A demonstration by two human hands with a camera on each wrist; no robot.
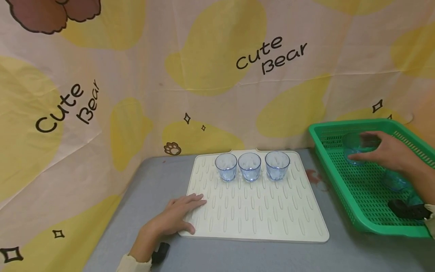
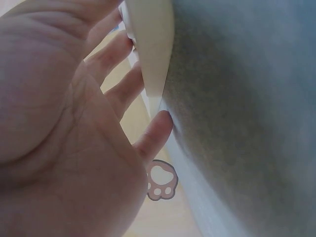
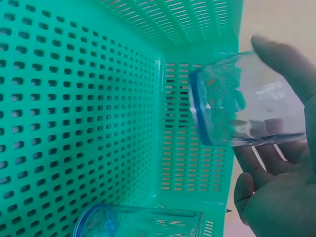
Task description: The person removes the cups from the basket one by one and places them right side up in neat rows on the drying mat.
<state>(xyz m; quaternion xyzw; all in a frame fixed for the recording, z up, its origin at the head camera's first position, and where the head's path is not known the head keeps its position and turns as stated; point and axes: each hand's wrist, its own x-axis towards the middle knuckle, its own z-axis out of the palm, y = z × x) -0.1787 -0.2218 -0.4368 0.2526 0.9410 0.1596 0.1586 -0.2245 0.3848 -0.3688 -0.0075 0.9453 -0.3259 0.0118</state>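
One glass (image 3: 249, 106) in the right hand (image 3: 286, 197) escapes the left-wrist view.

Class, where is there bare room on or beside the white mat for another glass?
Bare: the front of the white mat, right of the left hand; grey tabletop between mat and left backdrop. Crowded: the mat's back, where three glasses stand.

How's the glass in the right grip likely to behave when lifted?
The glass should stay rigid but could chip if knocked: its clear wall looks glassy. Its smooth, shiny sides may slip in the right grip. The thick-looking blue base probably makes it bottom-heavy, so fairly steady when set upright.
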